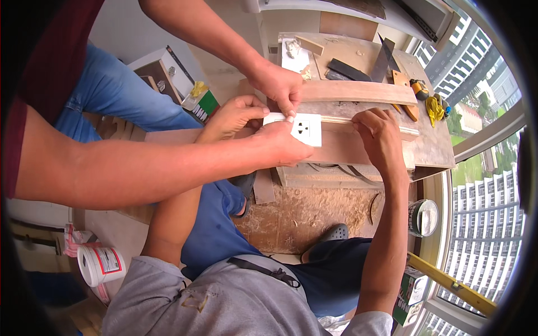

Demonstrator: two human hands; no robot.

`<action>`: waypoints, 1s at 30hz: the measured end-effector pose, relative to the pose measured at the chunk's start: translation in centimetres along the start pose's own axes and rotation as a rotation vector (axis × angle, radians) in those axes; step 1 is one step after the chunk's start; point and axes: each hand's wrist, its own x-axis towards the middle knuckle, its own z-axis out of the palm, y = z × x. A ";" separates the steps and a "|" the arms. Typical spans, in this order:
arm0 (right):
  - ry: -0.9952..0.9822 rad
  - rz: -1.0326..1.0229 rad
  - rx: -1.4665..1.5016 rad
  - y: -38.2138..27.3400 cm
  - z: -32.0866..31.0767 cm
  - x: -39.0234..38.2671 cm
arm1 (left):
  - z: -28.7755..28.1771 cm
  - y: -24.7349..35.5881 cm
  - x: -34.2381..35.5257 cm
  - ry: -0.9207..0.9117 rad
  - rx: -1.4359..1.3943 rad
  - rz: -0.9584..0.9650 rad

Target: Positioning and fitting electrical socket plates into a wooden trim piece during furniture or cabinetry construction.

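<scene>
L hand (238, 115) fingers bent, tips close together at the white socket plate (302, 129), can't tell if gripping. R hand (378, 134) pinching the edge of the wood board (350, 147). Plate's over board w/ co-worker's hands (279, 84) on it. Placed, prob unfixed; what's left, idk.

left hand (240, 115): fingers curled inward | right hand (382, 133): fingers bent downward

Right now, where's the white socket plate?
In the head view, the white socket plate is just right of centre, in a co-worker's hands, between your left hand and right hand.
</scene>
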 end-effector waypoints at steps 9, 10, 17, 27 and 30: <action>0.022 0.002 -0.025 1.2 0.2 -0.2 | 0.5 0.3 -0.1 0.069 -0.018 -0.059; 0.017 -0.012 -0.040 1.1 0.3 -0.3 | 0.4 0.1 0.0 0.063 -0.030 -0.045; 0.059 0.003 -0.058 1.8 0.6 -0.8 | 0.7 -0.4 0.3 0.030 -0.024 0.013; 0.122 -0.019 -0.054 2.8 1.9 -1.0 | 1.1 0.1 -0.3 -0.012 0.025 0.034; 0.132 0.005 -0.033 2.8 1.7 -1.1 | 1.4 0.2 -0.5 -0.022 0.076 0.033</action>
